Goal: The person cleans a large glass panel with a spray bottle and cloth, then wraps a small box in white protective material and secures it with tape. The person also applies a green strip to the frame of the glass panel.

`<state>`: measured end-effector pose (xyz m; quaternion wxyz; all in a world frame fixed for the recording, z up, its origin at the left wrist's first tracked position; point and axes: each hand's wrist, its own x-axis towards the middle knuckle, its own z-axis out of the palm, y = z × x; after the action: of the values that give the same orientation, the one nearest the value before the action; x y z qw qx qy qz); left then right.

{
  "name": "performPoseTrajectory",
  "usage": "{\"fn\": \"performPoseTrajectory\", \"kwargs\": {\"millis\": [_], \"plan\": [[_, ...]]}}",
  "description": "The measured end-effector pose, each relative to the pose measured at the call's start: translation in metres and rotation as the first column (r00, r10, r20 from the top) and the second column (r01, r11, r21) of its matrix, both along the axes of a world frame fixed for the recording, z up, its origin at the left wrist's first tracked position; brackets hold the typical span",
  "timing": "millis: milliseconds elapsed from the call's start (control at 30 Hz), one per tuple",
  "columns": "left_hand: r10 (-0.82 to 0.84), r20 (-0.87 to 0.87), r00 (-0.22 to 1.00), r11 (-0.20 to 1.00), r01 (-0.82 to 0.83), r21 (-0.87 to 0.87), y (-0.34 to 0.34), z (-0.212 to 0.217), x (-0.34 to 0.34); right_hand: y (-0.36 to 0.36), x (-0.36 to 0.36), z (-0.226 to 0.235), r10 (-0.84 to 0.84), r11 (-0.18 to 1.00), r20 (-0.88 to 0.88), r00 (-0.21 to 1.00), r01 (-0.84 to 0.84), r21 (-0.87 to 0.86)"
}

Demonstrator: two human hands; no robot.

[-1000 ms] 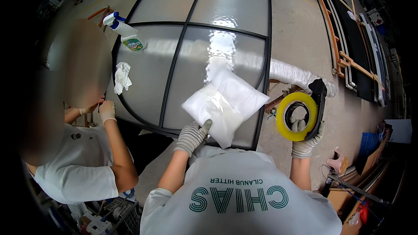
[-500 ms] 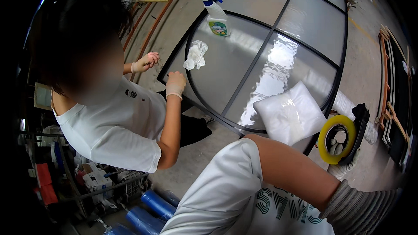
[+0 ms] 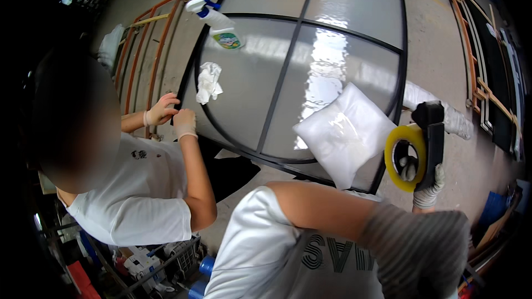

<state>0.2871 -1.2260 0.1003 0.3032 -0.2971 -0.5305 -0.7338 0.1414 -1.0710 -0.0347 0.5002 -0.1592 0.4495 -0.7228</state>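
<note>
My right hand (image 3: 432, 191), in a striped knit glove, grips a black tape dispenser with a wide yellow roll of tape (image 3: 389, 158); gloved fingers show through the roll's core. My left arm bends across my chest, and my left hand (image 3: 418, 241) is a blurred grey glove at the lower right whose fingers I cannot make out. Just beyond lies a white padded bundle (image 3: 332, 127), with clear shiny tape across it, on the near right corner of a large black-framed glass panel (image 3: 244, 94).
A person in a white shirt stands at the left, both hands (image 3: 172, 115) close together at the panel's edge. On the glass are a spray bottle (image 3: 224, 30) and a crumpled white tissue (image 3: 209, 83). Orange frames (image 3: 158, 44) lie on the floor left; more frames (image 3: 471, 55) lie right.
My view has shifted, so the panel sits further left. My left glove has moved inward and the tape dispenser is more upright. The other person's hands have come closer together.
</note>
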Motion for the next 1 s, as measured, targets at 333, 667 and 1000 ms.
{"fn": "performPoseTrajectory", "kwargs": {"millis": [333, 667, 1000], "plan": [[-0.125, 0.804, 0.582, 0.910, -0.255, 0.327, -0.053, -0.131, 0.023, -0.023, -0.024, 0.048, 0.601, 0.792, -0.251, 0.759, -0.523, 0.314], [-0.286, 0.830, 0.479, 0.863, -0.247, 0.440, -0.030, -0.131, 0.043, -0.017, -0.023, 0.040, 0.757, 0.602, -0.112, 0.644, -0.620, 0.504], [-0.204, 0.909, 0.363, 0.819, -0.445, 0.362, -0.110, -0.198, 0.025, -0.036, -0.022, 0.054, 0.755, 0.533, -0.039, 0.655, -0.578, 0.618]]}}
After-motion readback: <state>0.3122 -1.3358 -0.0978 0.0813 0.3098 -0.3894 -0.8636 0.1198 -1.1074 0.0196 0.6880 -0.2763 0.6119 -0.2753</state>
